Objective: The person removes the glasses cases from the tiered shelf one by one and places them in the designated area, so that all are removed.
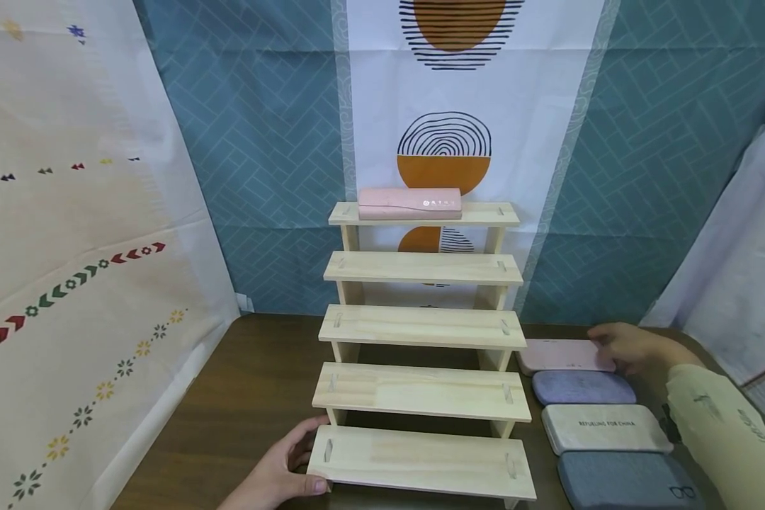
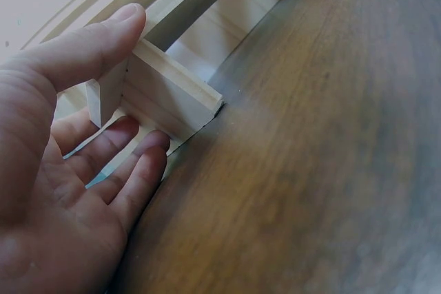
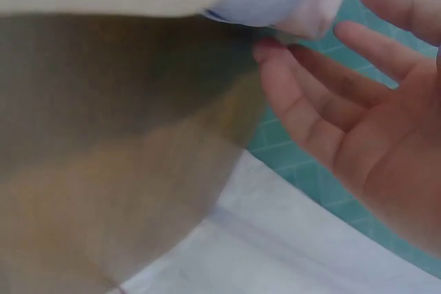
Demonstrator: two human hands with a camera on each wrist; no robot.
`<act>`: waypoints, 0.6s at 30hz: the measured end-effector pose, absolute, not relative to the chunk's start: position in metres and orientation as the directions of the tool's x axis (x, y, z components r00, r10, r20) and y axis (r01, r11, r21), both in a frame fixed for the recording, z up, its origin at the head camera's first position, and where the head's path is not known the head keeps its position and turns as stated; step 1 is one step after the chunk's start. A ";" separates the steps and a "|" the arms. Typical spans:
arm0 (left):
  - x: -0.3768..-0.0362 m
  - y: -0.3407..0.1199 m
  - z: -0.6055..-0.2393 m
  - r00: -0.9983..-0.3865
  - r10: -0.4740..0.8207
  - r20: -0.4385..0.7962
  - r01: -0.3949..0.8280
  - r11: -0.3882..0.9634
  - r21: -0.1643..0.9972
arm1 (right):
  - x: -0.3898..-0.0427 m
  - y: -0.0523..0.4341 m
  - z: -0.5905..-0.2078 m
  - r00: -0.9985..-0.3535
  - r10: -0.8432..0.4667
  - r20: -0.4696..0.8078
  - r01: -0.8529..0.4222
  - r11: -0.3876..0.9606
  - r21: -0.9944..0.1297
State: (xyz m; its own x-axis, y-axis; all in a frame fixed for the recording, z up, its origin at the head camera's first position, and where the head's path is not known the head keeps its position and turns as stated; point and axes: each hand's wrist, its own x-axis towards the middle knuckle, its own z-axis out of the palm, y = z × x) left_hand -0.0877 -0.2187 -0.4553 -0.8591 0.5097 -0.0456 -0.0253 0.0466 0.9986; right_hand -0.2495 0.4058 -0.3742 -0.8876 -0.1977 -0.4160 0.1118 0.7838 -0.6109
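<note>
A stepped wooden display rack with several pale shelves stands in the middle. My left hand grips the left end of its lowest shelf; in the left wrist view the thumb lies on the wood and the fingers curl round the end. To the right, my right hand is at the right end of a pink glasses case. The right wrist view shows this hand's fingers loosely spread, fingertips beside the case's end. Another pink glasses case lies on the top shelf.
Nearer than the pink case lie a purple-blue case, a white case with lettering, and a grey-blue case with a glasses print. Brown tabletop shows left of the rack. Patterned cloth hangs behind.
</note>
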 end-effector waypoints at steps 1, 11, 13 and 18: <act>-0.088 -0.219 -0.455 -0.859 0.510 -0.044 -0.024 0.046 0.999 | -0.249 0.405 -0.371 -0.896 -0.208 -0.393 0.084 0.790 -0.608; -0.089 -0.220 -0.457 -0.859 0.510 -0.042 -0.012 0.062 0.998 | -0.256 0.376 -0.296 -0.964 -0.261 0.047 -0.252 0.844 -0.474; -0.089 -0.220 -0.458 -0.857 0.514 -0.036 -0.006 0.060 0.998 | -0.255 0.364 -0.274 -0.962 -0.254 0.100 -0.270 0.828 -0.492; -0.089 -0.221 -0.460 -0.847 0.531 -0.015 0.014 0.050 0.999 | -0.251 0.327 -0.221 -0.958 -0.198 0.207 -0.284 0.763 -0.581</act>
